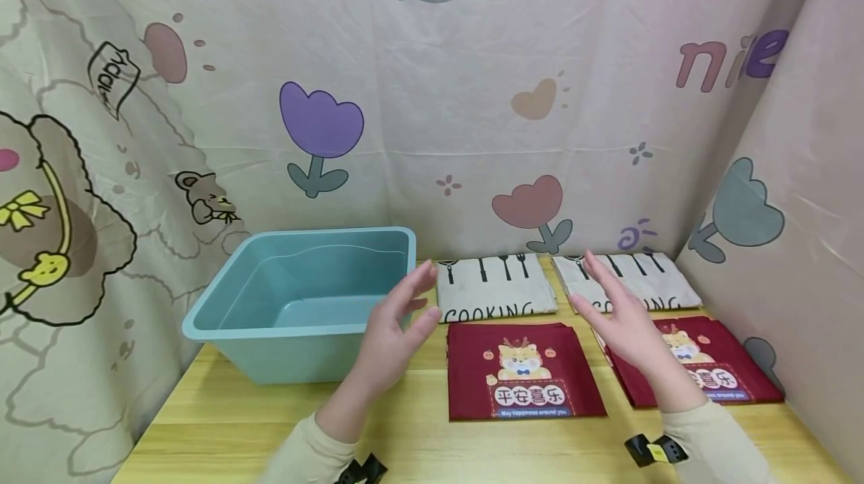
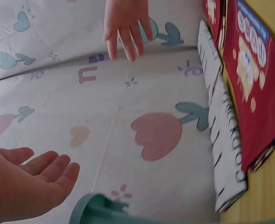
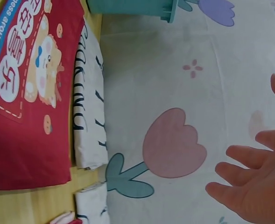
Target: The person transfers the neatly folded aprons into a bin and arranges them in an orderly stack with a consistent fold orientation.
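My left hand [image 1: 394, 326] hovers beside the right side of a teal plastic bin [image 1: 304, 332], its fingers loosely extended and holding nothing. Over the right part of the table my right hand [image 1: 624, 323] is raised with straight fingers, also holding nothing. Between the hands lies a folded red cloth [image 1: 466, 371] printed with a cartoon animal. A second folded red cloth [image 1: 749, 356] lies at the right, partly hidden behind my right hand and forearm. Behind them are two folded white cloths with cutlery prints, a left one [image 1: 472, 293] and a right one [image 1: 664, 285].
The bin stands on the left of the wooden table [image 1: 418, 446], and its visible inside holds nothing. A printed curtain [image 1: 439, 94] hangs behind the table and along both sides.
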A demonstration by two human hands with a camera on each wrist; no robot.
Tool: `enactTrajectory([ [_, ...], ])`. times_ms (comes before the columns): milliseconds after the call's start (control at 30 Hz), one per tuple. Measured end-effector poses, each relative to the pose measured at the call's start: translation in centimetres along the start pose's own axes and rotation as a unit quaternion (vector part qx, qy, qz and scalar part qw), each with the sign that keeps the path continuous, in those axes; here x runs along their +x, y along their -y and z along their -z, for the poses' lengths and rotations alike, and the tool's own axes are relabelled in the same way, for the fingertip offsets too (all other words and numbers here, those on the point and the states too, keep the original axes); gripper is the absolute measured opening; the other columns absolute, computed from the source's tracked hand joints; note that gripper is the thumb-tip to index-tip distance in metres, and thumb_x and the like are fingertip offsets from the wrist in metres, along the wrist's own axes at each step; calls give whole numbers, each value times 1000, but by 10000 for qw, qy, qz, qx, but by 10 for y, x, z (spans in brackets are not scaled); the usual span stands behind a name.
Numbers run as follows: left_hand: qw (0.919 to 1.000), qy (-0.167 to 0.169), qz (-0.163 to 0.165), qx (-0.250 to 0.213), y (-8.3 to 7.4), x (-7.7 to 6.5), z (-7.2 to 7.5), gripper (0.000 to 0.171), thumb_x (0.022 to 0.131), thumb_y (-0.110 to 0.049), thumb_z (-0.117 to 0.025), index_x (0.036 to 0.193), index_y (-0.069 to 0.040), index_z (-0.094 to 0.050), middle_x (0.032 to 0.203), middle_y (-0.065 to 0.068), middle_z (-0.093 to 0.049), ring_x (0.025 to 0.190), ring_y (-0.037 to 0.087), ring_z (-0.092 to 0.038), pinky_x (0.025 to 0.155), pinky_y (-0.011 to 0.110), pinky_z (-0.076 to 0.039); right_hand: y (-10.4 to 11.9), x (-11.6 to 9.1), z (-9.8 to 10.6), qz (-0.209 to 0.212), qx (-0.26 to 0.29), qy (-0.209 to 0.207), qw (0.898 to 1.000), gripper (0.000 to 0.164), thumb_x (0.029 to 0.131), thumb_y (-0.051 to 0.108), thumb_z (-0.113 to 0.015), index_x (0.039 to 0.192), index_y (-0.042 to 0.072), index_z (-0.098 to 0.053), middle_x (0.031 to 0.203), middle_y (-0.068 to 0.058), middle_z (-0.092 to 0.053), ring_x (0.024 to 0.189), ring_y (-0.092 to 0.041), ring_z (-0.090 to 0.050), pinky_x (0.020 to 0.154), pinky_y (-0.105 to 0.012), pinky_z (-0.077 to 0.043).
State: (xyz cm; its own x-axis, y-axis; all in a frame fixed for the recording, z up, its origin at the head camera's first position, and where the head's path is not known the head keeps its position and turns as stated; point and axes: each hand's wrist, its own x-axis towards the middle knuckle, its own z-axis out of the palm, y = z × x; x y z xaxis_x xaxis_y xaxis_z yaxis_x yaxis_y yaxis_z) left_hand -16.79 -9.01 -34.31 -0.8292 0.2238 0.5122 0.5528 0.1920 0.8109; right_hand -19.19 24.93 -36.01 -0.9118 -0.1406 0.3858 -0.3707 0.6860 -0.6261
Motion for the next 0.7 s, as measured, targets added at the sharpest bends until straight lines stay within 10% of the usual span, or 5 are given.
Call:
enactTrajectory([
  [300, 9902, -2, 1215, -683, 16, -5, -26, 53, 99, -22, -61, 148, -9, -46, 137, 11, -58, 124, 27, -55, 102, 41, -47, -13, -4, -6, -382, 501, 226, 9978, 74, 102, 27, -57, 157, 2, -16, 148, -30, -39, 134, -48, -38, 105, -60, -34],
  [700, 9556, 19, 2715, -1141, 47, -9, -45, 61, 100, -36, -58, 146, 0, -43, 128, 16, -63, 112, 30, -63, 94, 48, -51, -37, -14, -18, -829, 561, 382, 9942, 66, 102, 26, -56, 151, -7, -26, 133, -31, -54, 120, -48, -53, 97, -57, -45],
])
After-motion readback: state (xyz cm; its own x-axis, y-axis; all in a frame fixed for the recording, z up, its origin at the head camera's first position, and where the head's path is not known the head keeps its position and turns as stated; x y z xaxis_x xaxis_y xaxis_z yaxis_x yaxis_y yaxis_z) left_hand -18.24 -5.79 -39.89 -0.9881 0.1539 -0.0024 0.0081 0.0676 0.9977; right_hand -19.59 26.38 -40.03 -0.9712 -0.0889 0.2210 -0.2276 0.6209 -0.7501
